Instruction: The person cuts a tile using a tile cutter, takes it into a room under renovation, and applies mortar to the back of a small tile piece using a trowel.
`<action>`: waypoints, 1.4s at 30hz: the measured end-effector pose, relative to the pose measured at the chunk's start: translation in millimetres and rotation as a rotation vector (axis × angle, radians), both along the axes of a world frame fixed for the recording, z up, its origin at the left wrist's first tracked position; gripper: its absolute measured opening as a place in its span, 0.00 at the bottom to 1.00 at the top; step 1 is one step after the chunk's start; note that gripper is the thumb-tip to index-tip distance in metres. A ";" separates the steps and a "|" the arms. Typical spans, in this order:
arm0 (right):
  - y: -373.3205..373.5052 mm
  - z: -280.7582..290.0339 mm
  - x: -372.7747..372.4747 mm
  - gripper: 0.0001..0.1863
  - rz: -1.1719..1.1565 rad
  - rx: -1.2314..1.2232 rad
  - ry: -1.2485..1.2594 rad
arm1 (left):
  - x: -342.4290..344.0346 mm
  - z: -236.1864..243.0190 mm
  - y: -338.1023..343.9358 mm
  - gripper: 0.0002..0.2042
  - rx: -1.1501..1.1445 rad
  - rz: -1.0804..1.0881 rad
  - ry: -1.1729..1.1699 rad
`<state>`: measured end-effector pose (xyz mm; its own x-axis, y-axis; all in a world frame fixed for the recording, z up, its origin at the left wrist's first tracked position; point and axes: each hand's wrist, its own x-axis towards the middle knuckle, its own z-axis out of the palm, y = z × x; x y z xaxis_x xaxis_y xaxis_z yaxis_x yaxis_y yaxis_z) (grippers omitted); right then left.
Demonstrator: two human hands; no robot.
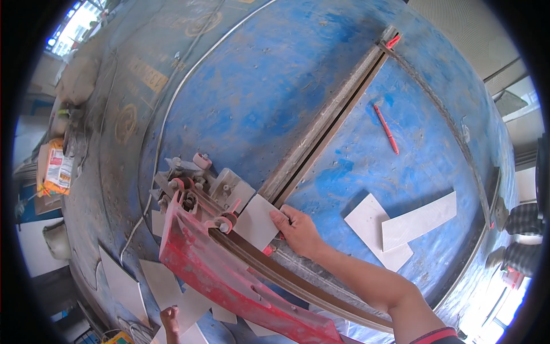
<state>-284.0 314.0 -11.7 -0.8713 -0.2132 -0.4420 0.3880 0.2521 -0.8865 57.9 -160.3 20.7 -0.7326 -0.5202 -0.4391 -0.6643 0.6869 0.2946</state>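
My right hand (298, 230) grips a white tile (256, 222) by its right edge, thumb on top and the other fingers curled at the side. This tile lies by the near end of the long metal guide bar (338, 117), next to the carriage (220, 203) of a red tile cutter (229, 275). At the lower left, my left hand (170, 319) is closed near several loose tile pieces (160, 281). What its fingers hold, if anything, I cannot make out.
To the right, two cut tile pieces (420, 221) overlap on the blue worktop (252, 80). A red pen (386, 129) lies beyond them. A long dark strip (441, 109) borders the right side. At the far left sits a yellow-orange package (56, 166).
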 end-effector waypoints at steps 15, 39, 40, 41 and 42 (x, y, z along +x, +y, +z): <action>-1.8 8.5 -3.7 0.27 0.034 0.002 -0.047 | 5.5 -5.0 -0.6 0.29 0.005 0.015 0.034; -17.5 10.6 2.4 0.30 -0.049 0.136 -0.013 | 11.1 -11.2 -5.1 0.21 -0.088 -0.079 0.043; -16.6 10.1 2.5 0.30 -0.082 0.175 0.002 | 14.0 -14.9 -5.8 0.21 -0.116 -0.047 0.053; -13.8 8.8 0.7 0.30 -0.114 0.225 0.022 | 1.7 -17.3 2.8 0.18 -0.120 -0.055 0.081; -13.3 14.3 -2.4 0.32 -0.052 0.187 -0.037 | 1.0 -13.0 3.7 0.18 -0.073 -0.037 0.043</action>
